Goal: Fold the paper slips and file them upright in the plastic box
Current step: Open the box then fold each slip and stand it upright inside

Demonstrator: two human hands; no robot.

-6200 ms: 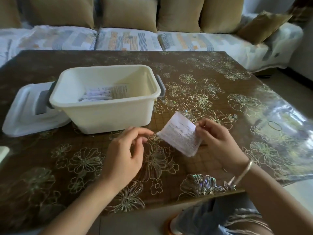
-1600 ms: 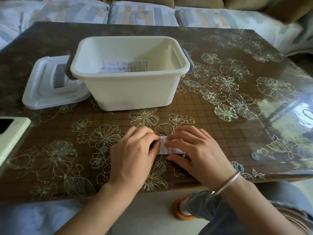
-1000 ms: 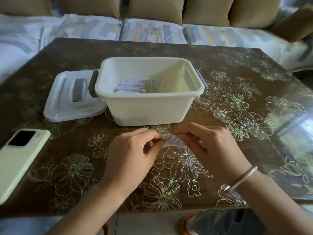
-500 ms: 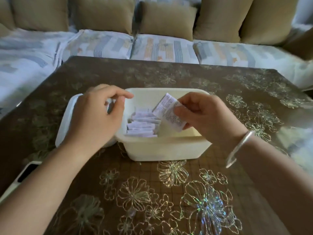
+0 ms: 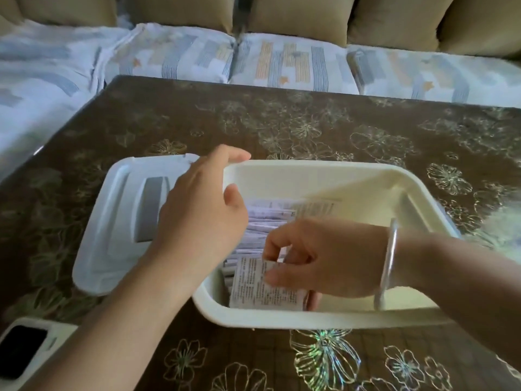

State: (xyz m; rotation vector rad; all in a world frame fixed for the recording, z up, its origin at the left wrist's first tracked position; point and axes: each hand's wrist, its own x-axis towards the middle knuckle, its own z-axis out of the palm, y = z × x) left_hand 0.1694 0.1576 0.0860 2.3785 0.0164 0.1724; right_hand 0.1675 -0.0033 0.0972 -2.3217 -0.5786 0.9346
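1. One phone (image 5: pixel 25 354) lies at the desk's near left corner, cut off by the frame edge.
2. One white lid (image 5: pixel 118 221) lies flat on the desk (image 5: pixel 310 128), just left of the box. The left forearm hides its right edge.
3. The left hand (image 5: pixel 203 215) sits over the box's left rim, fingers lightly curved and thumb inside. I cannot tell whether it grasps the rim.
4. One cream plastic box (image 5: pixel 310 317) stands mid-desk.
5. A row of filed slips (image 5: pixel 267 221) stands upright in the box's left half. Both hands cover part of it, so no count is possible.
6. One wider printed sheet (image 5: pixel 315 207) stands behind the row.
7. One folded slip (image 5: pixel 259 289) stands upright just inside the box's near wall, at the front of the row. The right hand (image 5: pixel 324 258) pinches it between thumb and fingers.
8. One silver bangle (image 5: pixel 390 258) circles the right wrist.
9. One sofa (image 5: pixel 282 60) runs behind the desk.
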